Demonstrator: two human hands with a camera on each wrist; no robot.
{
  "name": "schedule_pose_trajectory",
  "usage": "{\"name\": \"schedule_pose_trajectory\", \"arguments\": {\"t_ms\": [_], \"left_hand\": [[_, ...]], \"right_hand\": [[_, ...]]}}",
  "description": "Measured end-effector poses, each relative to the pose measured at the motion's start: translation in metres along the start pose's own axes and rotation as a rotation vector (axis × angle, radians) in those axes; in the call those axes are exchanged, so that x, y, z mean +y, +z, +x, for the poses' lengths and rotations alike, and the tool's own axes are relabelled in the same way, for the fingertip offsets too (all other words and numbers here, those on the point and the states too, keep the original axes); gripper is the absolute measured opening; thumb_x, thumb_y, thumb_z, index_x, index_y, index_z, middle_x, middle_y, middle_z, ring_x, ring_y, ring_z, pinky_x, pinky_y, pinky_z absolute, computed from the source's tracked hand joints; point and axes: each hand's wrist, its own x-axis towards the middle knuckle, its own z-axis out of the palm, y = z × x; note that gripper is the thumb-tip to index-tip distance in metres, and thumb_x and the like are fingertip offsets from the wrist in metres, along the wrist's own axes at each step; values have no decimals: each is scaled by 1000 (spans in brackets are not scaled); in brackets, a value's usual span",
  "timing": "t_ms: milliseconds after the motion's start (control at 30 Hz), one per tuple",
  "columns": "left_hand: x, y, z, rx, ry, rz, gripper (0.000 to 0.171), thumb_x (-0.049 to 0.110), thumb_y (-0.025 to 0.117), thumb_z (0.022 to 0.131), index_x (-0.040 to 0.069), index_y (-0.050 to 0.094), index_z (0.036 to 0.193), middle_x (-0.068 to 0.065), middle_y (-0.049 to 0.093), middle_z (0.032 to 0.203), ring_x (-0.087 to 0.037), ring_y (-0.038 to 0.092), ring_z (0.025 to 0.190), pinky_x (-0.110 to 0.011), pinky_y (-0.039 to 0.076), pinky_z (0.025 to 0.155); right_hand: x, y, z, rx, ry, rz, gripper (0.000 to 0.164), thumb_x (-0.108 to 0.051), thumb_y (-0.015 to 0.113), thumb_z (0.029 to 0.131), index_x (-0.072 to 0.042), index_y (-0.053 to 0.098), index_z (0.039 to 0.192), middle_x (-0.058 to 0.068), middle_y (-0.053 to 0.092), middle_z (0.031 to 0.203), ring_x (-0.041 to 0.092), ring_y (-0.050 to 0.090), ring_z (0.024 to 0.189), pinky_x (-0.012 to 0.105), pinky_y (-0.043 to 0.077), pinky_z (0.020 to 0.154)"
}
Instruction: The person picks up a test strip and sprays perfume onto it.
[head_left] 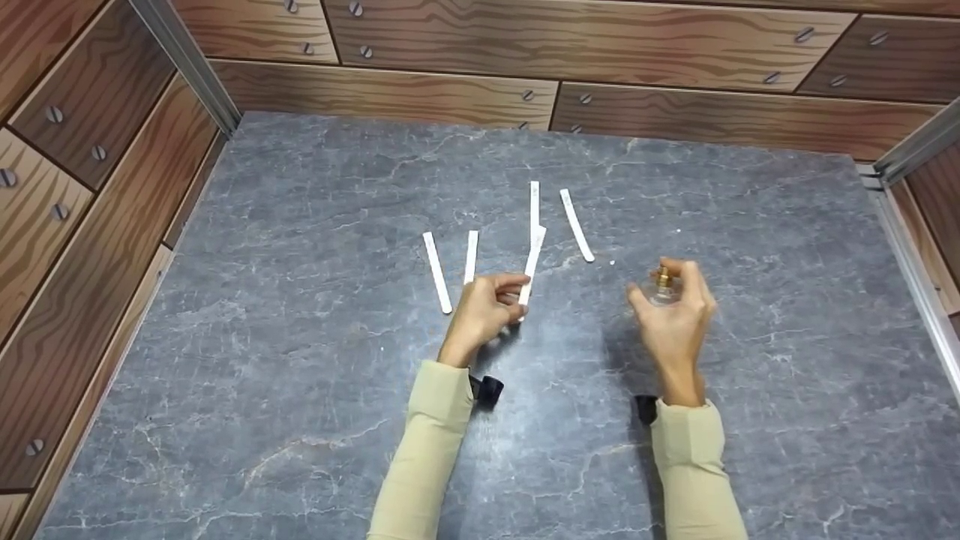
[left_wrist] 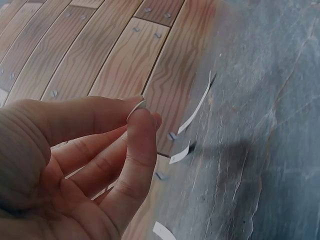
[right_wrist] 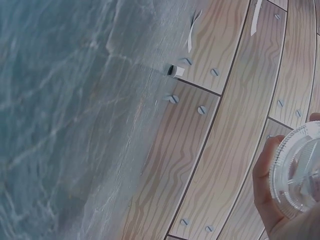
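Note:
My left hand (head_left: 480, 313) pinches a white paper strip (head_left: 532, 262) near its lower end, between thumb and fingers. In the left wrist view only a thin curved edge of the strip (left_wrist: 136, 110) shows at the fingertips. My right hand (head_left: 676, 319) grips a small clear glass perfume bottle (head_left: 663, 283) with a gold spray neck. A finger is at the top of that neck. The right wrist view shows the round ribbed glass of the bottle (right_wrist: 287, 172), partly cut off by the frame. Bottle and strip are apart.
More white strips lie on the grey marbled table (head_left: 300, 390): one at left (head_left: 437, 274), one partly behind the left hand (head_left: 471, 256), one beyond the held strip (head_left: 535, 201) and one to its right (head_left: 577, 225). Wood-patterned walls (head_left: 450, 37) border the table.

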Motion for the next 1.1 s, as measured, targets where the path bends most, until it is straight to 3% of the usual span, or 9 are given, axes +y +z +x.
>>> {"name": "schedule_pose_trajectory", "arguments": {"t_ms": [267,667,900,1100], "left_hand": [[6,7,-4,-55,53,45,44,-15,69,83,-6,67,126,-20,72,110,-24,71,91,-22,59,72],[10,7,-13,-99,77,90,44,-14,71,84,-5,67,127,-18,73,110,-22,71,90,-20,59,71],[8,8,-19,-111,40,94,44,-11,71,86,-1,67,129,-15,73,110,-21,72,81,-31,59,53],[10,12,-21,-115,70,85,44,-13,71,84,-3,68,127,-18,73,111,-21,73,88,-22,59,64]], "right_hand": [[0,-1,0,-8,-7,-27,40,18,80,64,12,64,100,21,68,88,23,60,80,15,47,77],[3,1,-1,-27,-35,-43,38,19,78,63,13,62,97,23,66,85,28,59,79,19,46,76],[4,4,-2,-38,-54,-56,37,18,78,63,12,63,96,21,65,83,28,59,77,19,45,75],[6,3,-2,-72,-72,-79,35,17,78,64,12,61,95,23,65,83,33,60,76,22,46,73]]}}
